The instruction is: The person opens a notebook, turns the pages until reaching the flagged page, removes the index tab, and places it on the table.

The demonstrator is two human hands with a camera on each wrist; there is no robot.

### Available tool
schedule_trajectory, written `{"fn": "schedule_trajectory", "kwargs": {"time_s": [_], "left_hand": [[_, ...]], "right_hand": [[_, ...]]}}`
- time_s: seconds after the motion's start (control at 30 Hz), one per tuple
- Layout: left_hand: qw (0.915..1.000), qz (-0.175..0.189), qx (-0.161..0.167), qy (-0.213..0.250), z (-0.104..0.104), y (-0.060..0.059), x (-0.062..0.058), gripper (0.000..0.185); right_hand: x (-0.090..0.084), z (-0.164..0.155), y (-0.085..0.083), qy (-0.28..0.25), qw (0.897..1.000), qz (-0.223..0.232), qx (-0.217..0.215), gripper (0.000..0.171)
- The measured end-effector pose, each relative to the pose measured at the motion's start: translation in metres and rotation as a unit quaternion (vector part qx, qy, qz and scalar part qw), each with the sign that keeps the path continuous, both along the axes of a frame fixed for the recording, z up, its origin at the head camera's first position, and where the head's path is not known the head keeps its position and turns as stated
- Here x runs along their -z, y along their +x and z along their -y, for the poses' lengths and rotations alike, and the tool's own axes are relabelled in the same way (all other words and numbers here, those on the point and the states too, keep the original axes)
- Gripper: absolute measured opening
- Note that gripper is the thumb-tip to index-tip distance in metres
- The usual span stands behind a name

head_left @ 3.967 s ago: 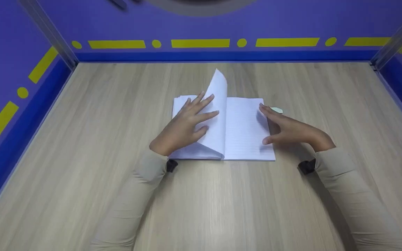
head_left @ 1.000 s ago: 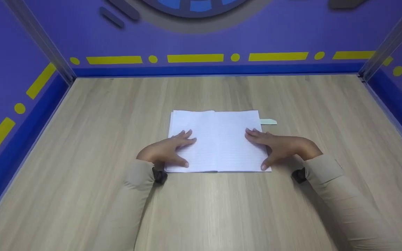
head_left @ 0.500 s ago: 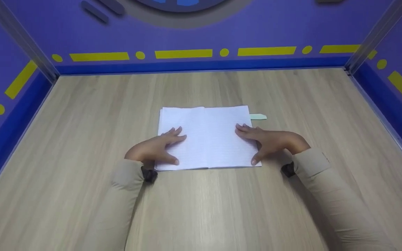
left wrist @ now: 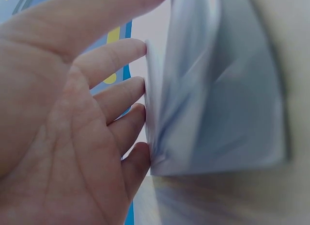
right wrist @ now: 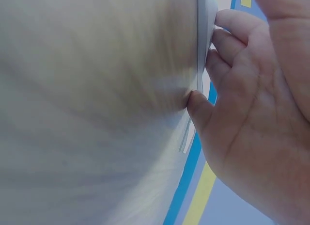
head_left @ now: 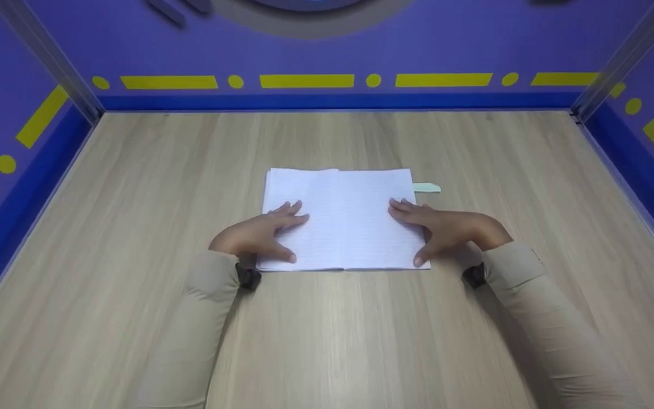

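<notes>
An open notebook (head_left: 349, 227) with ruled white pages lies flat on the table, its spine near the middle of the head view. My left hand (head_left: 259, 234) rests its spread fingertips and thumb on the left page. On the right page's outer edge, the fingertips and thumb of my right hand (head_left: 446, 228) press down. From the far right edge sticks a pale green tab (head_left: 427, 187). In the left wrist view the fingers of the left hand (left wrist: 72, 113) touch the page edges. The right wrist view shows the right hand (right wrist: 252, 99) with its fingers along the notebook's side.
The wood-grain table (head_left: 332, 341) reaches around the notebook on all sides. A purple and blue back panel (head_left: 304, 57) with yellow marks stands behind it, and side panels rise at left and right. Black wrist straps (head_left: 248, 277) sit over the beige sleeves.
Four seconds ago a page stood raised under my left hand; it now lies flat. Over the last second both hands keep their places on the pages; only the head view shifts slightly.
</notes>
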State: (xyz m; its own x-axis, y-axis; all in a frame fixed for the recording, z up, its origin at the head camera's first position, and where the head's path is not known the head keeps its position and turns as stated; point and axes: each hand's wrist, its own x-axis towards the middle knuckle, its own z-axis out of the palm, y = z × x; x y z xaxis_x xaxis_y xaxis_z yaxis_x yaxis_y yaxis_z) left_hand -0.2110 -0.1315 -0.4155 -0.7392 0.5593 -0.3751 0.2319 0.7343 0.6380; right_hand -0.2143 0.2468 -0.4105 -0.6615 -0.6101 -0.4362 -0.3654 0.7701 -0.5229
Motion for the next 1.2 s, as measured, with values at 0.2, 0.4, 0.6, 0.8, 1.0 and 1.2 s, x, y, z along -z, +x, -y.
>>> {"fn": "schedule_trajectory", "kwargs": {"time_s": [0.2,0.4,0.6,0.8,1.0,1.2], "left_hand": [[1.0,0.004,-0.006,0.003,-0.0017,0.0009,0.0,0.086],[1.0,0.002,-0.005,0.003,-0.0014,-0.0001,-0.0031,0.086],[1.0,-0.002,-0.004,0.006,-0.002,-0.0024,-0.0016,0.085],[0.9999,0.004,-0.012,0.01,-0.002,-0.0024,-0.0026,0.085],[0.9999,0.001,-0.014,0.001,-0.0007,-0.0024,-0.0011,0.085],[1.0,-0.003,-0.003,-0.003,0.0,-0.0011,-0.0003,0.085]], "right_hand": [[-0.0012,-0.0026,0.0002,0.009,1.0,0.0,-0.001,0.12],[-0.0035,-0.0025,-0.0025,0.01,1.0,0.001,-0.013,0.12],[-0.005,-0.0034,-0.0061,0.015,1.0,0.006,-0.014,0.121],[-0.0065,-0.0043,-0.0068,0.001,1.0,0.01,-0.021,0.12],[-0.0037,-0.0035,-0.0069,-0.01,1.0,0.004,-0.022,0.116],[-0.0011,-0.0029,-0.0049,-0.009,1.0,0.009,-0.001,0.108]]}}
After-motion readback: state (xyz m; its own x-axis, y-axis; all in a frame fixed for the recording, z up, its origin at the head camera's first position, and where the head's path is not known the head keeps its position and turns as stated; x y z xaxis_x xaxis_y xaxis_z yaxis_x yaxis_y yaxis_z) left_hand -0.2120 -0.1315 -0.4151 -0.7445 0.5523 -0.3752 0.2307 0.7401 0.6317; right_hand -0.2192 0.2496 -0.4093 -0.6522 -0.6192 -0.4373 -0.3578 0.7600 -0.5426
